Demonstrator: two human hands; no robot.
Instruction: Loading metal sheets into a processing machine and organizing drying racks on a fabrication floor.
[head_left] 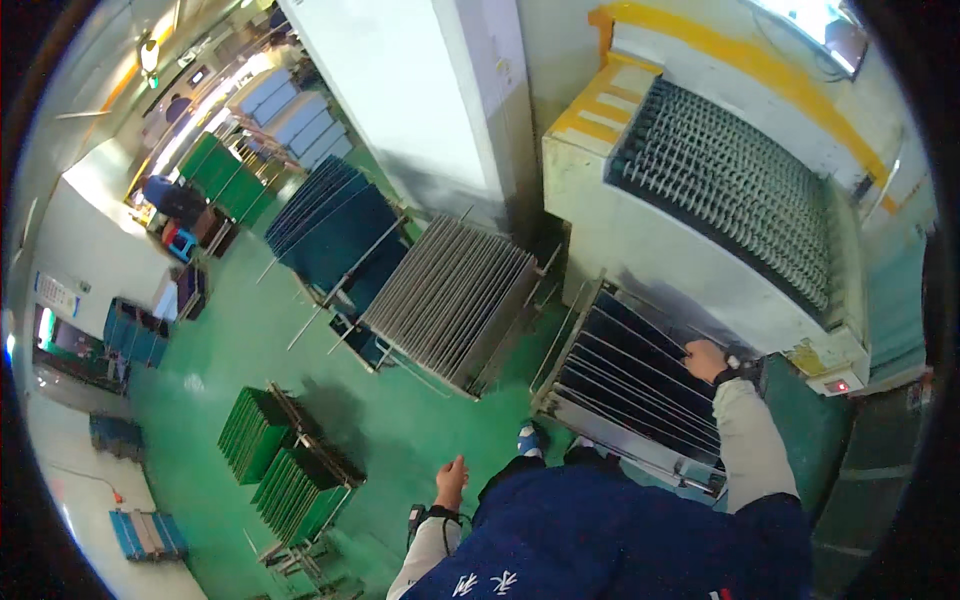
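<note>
My right hand (705, 360) is at the right side of a metal rack cart (628, 442) that holds several dark, thin panels (640, 350) standing on edge. Its fingers are curled in at the panels' edges, and whatever they may hold is too small to make out. Left of the cart, my left hand (452, 482) hangs in the air over the green floor with its fingers loosely curled and nothing showing in them.
Beyond the cart stands a pale machine (700, 240) topped with rows of rollers (730, 180). To its left are a rack of grey panels (455, 300) and dark blue panels (345, 225). Green panels (255, 430) stand on a low cart at left. A white pillar (420, 90) rises behind.
</note>
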